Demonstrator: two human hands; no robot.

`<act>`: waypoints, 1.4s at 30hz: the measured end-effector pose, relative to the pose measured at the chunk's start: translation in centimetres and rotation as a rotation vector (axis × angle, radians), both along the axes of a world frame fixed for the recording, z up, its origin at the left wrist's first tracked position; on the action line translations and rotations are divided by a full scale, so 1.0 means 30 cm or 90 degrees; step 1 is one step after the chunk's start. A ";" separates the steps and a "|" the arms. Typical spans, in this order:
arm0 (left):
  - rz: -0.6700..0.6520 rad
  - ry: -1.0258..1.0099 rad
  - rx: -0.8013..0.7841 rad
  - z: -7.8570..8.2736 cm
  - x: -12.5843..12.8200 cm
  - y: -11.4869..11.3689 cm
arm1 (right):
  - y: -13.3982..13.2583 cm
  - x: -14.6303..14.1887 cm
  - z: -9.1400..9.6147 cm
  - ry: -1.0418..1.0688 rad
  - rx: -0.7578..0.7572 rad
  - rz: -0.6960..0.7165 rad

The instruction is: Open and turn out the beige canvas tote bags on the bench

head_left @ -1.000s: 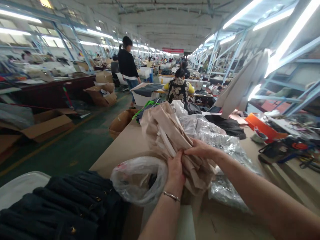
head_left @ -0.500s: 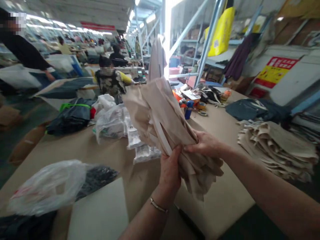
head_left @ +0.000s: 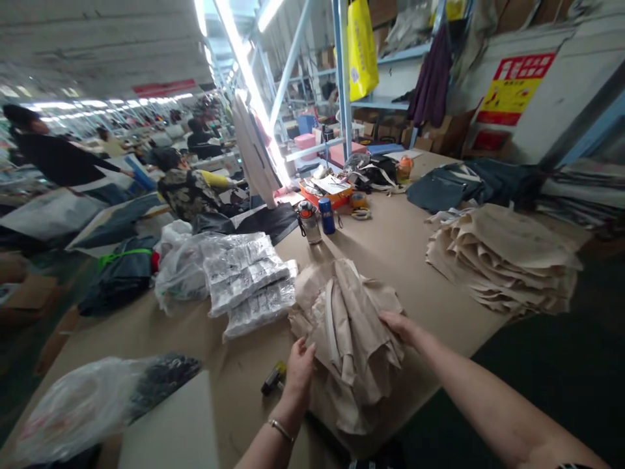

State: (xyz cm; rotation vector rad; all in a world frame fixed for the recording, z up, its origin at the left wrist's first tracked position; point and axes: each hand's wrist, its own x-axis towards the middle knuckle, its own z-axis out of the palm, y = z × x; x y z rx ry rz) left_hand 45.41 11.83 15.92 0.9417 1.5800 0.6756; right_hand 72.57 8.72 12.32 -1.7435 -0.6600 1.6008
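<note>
L hand [head_left: 299,370] half-curled | R hand [head_left: 399,327] ptd inwd | arms [head_left: 481,384] extd fwd

Beige fabric bundle [head_left: 359,326] lowered onto table [head_left: 393,251], spread wider, left hand [head_left: 299,368] and right hand [head_left: 401,327] now apart

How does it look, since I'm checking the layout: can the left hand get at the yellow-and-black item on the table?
Probably yes: the yellow-and-black item lies just beside the left hand, with nothing visible between them.

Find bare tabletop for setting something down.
Bare: tabletop between the central beige bundle and the beige stack at right; also between the wrapped packs and white board. Crowded: around the orange tray and blue bottle.
</note>
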 end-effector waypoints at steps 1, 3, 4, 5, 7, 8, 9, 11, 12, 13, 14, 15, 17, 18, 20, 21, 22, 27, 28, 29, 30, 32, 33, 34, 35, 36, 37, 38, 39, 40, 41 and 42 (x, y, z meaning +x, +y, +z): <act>-0.017 -0.005 0.028 0.011 -0.002 0.012 | 0.000 0.002 0.002 0.001 0.002 0.020; -0.054 -0.027 0.079 0.029 0.004 0.034 | 0.006 0.002 0.019 -0.025 0.020 0.051; -0.070 -0.041 0.101 0.039 0.010 0.043 | 0.011 0.000 0.034 -0.056 0.034 0.055; -0.082 -0.057 0.120 0.050 0.017 0.051 | 0.017 -0.002 0.054 -0.100 0.049 0.055; -0.114 -0.091 0.165 0.079 0.030 0.061 | 0.031 -0.008 0.103 -0.211 0.083 0.041; -0.136 -0.104 0.189 0.097 0.034 0.065 | 0.037 -0.014 0.131 -0.263 0.099 0.030; -0.160 -0.112 0.217 0.117 0.036 0.068 | 0.042 -0.023 0.158 -0.316 0.120 0.026; -0.203 -0.116 0.268 0.158 0.035 0.076 | 0.047 -0.050 0.208 -0.438 0.178 0.053; -0.217 -0.117 0.286 0.177 0.034 0.082 | 0.047 -0.068 0.228 -0.504 0.213 0.084; -0.227 -0.122 0.295 0.194 0.034 0.090 | 0.044 -0.087 0.245 -0.569 0.248 0.123; -0.236 -0.131 0.296 0.208 0.035 0.099 | 0.041 -0.107 0.258 -0.626 0.282 0.164; -0.245 -0.146 0.275 0.218 0.040 0.110 | 0.036 -0.127 0.270 -0.667 0.311 0.202; -0.251 -0.178 0.186 0.227 0.060 0.135 | 0.023 -0.163 0.290 -0.699 0.352 0.263; -0.248 -0.190 0.132 0.227 0.074 0.148 | 0.016 -0.181 0.298 -0.705 0.369 0.288; -0.232 -0.206 0.035 0.217 0.107 0.172 | -0.001 -0.217 0.310 -0.703 0.400 0.320; -0.224 -0.211 0.002 0.209 0.124 0.182 | -0.011 -0.237 0.311 -0.694 0.415 0.333; -0.216 -0.213 -0.023 0.200 0.139 0.190 | -0.021 -0.256 0.309 -0.682 0.430 0.344; -0.166 -0.228 -0.107 0.154 0.187 0.190 | -0.069 -0.311 0.248 -0.564 0.485 0.379; -0.157 -0.233 -0.112 0.149 0.194 0.182 | -0.073 -0.302 0.235 -0.526 0.485 0.353; -0.148 -0.238 -0.114 0.148 0.204 0.172 | -0.074 -0.286 0.226 -0.480 0.471 0.310; -0.140 -0.244 -0.113 0.150 0.216 0.160 | -0.070 -0.263 0.220 -0.428 0.443 0.251; -0.127 -0.257 -0.101 0.163 0.254 0.135 | -0.052 -0.203 0.223 -0.324 0.362 0.133; -0.123 -0.264 -0.090 0.174 0.280 0.122 | -0.039 -0.170 0.230 -0.277 0.326 0.096; -0.120 -0.273 -0.076 0.187 0.311 0.110 | -0.025 -0.138 0.240 -0.236 0.299 0.077; -0.120 -0.284 -0.062 0.202 0.344 0.097 | -0.011 -0.107 0.251 -0.199 0.281 0.068; -0.121 -0.296 -0.050 0.216 0.378 0.085 | 0.002 -0.080 0.263 -0.161 0.273 0.065; -0.125 -0.306 -0.038 0.231 0.412 0.073 | 0.013 -0.056 0.273 -0.117 0.269 0.055; -0.130 -0.321 -0.028 0.244 0.443 0.062 | 0.023 -0.034 0.281 -0.061 0.266 0.037; -0.136 -0.338 -0.019 0.256 0.470 0.052 | 0.030 -0.013 0.286 0.001 0.264 0.018; -0.139 -0.355 -0.012 0.266 0.493 0.043 | 0.035 0.007 0.288 0.062 0.259 0.004; -0.139 -0.369 -0.009 0.273 0.510 0.035 | 0.038 0.028 0.287 0.116 0.249 0.002; -0.133 -0.378 -0.009 0.278 0.524 0.030 | 0.040 0.050 0.284 0.155 0.232 0.012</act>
